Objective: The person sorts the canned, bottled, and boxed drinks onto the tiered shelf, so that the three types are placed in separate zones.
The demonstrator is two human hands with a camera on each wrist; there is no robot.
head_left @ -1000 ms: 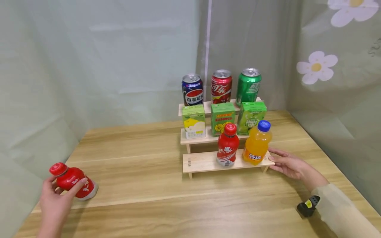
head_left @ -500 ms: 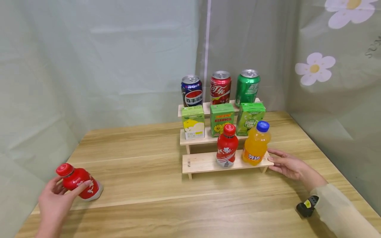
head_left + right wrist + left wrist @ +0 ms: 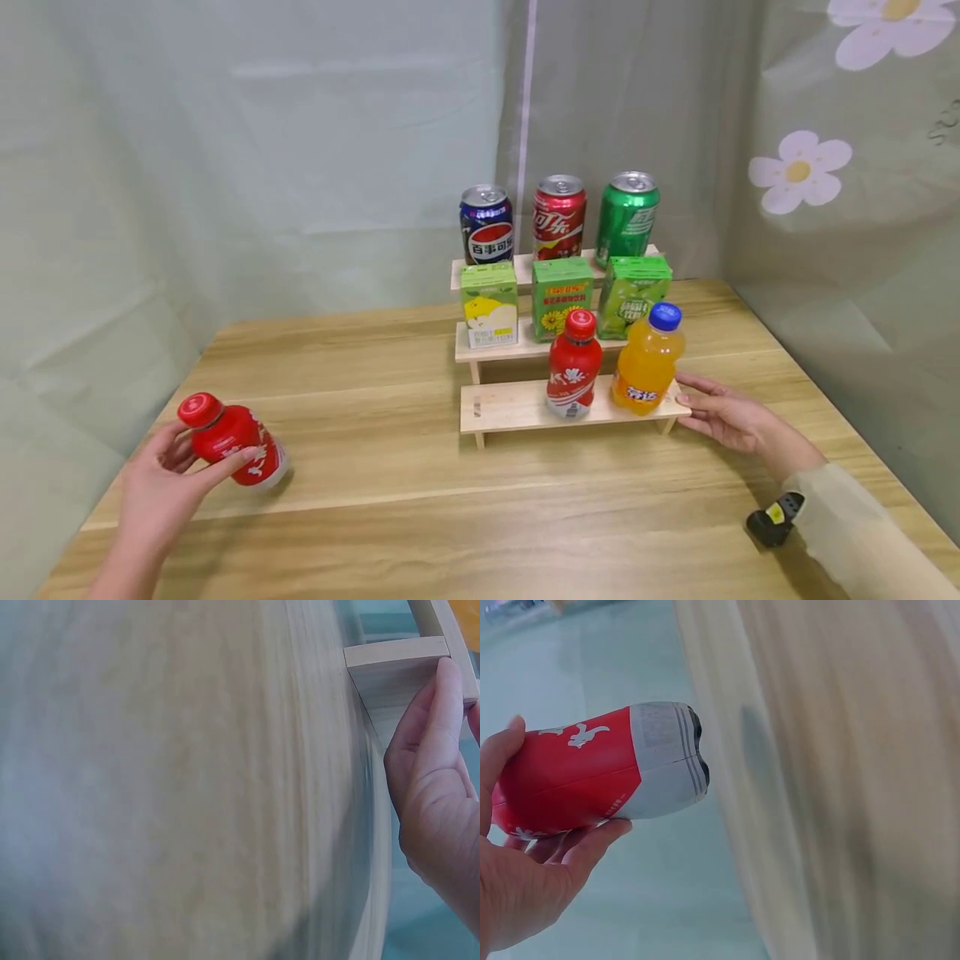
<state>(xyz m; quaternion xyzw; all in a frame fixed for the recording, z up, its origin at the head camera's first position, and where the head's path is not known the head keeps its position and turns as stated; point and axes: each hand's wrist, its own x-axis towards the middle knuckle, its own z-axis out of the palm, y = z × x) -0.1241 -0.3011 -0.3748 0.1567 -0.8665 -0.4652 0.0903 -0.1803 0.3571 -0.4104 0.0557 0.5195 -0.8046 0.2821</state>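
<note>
My left hand (image 3: 161, 492) grips a red plastic drink bottle (image 3: 234, 446) with a red cap, at the table's left. The bottle tilts, cap toward the hand. Its pale base (image 3: 667, 757) hangs apart from the wood in the left wrist view. At the right, my right hand (image 3: 723, 415) pinches the right end of the lowest step of a wooden tiered stand (image 3: 510, 408). The right wrist view shows fingers beside the stand's leg (image 3: 397, 656). On that step stand a similar red bottle (image 3: 574, 367) and an orange soda bottle (image 3: 648, 358) with a blue cap.
Three juice boxes (image 3: 491, 308) line the middle step. On the top step are a blue can (image 3: 487, 229), a red can (image 3: 558, 221) and a green can (image 3: 628, 217). Fabric curtains (image 3: 360, 167) rise behind the wooden table (image 3: 337, 400).
My left hand has carried the red bottle rightward and a little up, off the table. My right hand stays at the stand's end, and the drinks on the stand have not moved.
</note>
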